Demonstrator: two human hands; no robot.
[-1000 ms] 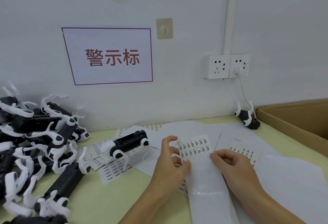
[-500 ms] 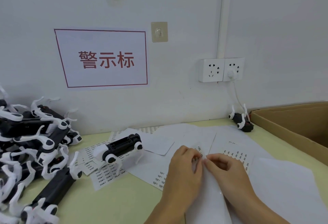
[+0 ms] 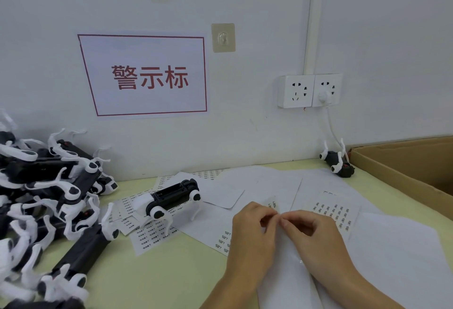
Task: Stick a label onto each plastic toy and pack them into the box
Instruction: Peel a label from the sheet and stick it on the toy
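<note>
Head view: left hand (image 3: 250,232) and right hand (image 3: 316,237) fingertips pinching white label sheet (image 3: 282,254) between them; black-and-white plastic toy (image 3: 171,198) well left.

red-bordered wall sign (image 3: 144,76) | double socket (image 3: 310,90) | adhesive hook (image 3: 223,37)

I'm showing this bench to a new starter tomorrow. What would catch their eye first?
Probably the red-framed wall sign with large red characters, then the tangled heap of black-and-white toys along the table's left edge. Next, both hands, the left hand and the right hand, pinching at a label sheet in front, with one toy standing alone just left of them.
</note>
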